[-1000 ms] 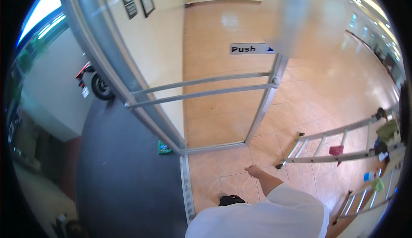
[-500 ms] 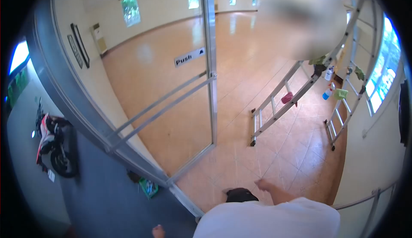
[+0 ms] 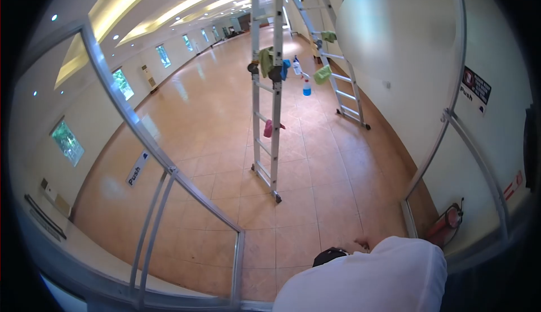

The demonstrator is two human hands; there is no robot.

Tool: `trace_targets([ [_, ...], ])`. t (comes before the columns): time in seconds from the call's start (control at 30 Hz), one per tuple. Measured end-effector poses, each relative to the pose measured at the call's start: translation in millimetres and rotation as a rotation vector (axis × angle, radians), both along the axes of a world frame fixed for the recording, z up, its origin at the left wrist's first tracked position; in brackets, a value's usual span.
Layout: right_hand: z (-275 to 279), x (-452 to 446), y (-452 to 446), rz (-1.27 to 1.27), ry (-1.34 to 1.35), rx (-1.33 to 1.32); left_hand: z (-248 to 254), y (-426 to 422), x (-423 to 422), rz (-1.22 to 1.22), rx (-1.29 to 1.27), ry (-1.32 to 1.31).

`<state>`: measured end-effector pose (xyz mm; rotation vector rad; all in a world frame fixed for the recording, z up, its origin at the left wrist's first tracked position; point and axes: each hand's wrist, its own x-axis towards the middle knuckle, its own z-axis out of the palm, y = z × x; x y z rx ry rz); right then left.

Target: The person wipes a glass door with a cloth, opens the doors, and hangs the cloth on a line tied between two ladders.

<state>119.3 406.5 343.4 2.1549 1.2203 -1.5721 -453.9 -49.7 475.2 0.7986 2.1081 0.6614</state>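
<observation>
My right hand [image 3: 362, 245] is low in front of my white shirt [image 3: 366, 278], above the tiled floor. Its fingers are small and partly hidden, so what they do is unclear, and nothing can be made out in it. My left hand is out of view. A black shoe or dark garment [image 3: 329, 255] shows beside my right hand. Ahead stands an aluminium ladder [image 3: 276, 120], with a green cloth [image 3: 266, 63] and a pink cloth [image 3: 268, 128] on it. Neither hand reaches it.
Glass doors marked Push flank me: the left door frame [image 3: 206, 200] and the right door frame [image 3: 459, 41]. A red fire extinguisher [image 3: 444, 226] stands by the right wall. A blue spray bottle [image 3: 306, 88] and another green cloth [image 3: 322, 75] are near the ladder's far side.
My view has swung right and up into the room. The ladder now appears nearer the middle. My left hand has left view, and the motorcycle outside no longer shows.
</observation>
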Motion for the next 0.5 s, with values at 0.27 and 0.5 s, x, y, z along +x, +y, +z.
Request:
trace_targets([
  [0.27,201,-25,101,0.352,0.104,0.362,42,242,68,0.123,0.085,-0.21],
  [0.5,188,106,157,0.384,0.157,0.466,22,325,198,0.016,-0.15,-0.227],
])
